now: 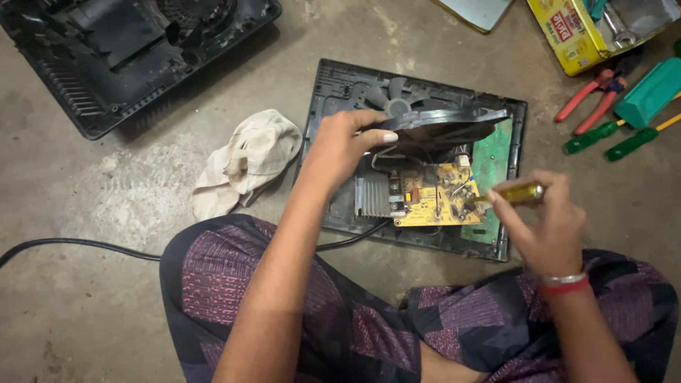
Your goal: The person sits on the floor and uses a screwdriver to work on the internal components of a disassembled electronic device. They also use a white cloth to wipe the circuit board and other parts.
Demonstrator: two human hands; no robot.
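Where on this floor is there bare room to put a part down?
Bare concrete lies left of the rag, below the black casing and above the cable. A narrow strip runs between the open unit and the pliers. The top right is crowded with screwdrivers and a tin.

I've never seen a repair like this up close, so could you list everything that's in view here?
Opened appliance base: one, black, centre floor.
Round coil disc: one, black, lifted over base.
Circuit board: one, yellow, inside base.
Green board: one, right side inside.
Second housing: one, black, top left.
Rag: one, off-white, left of base.
Power cord: one, black, left floor.
Tin box: one, yellow, top right.
Pliers: one, red handles.
Green screwdrivers: two, right.
Left hand: grip on disc.
Right hand: holds yellow-handled screwdriver.
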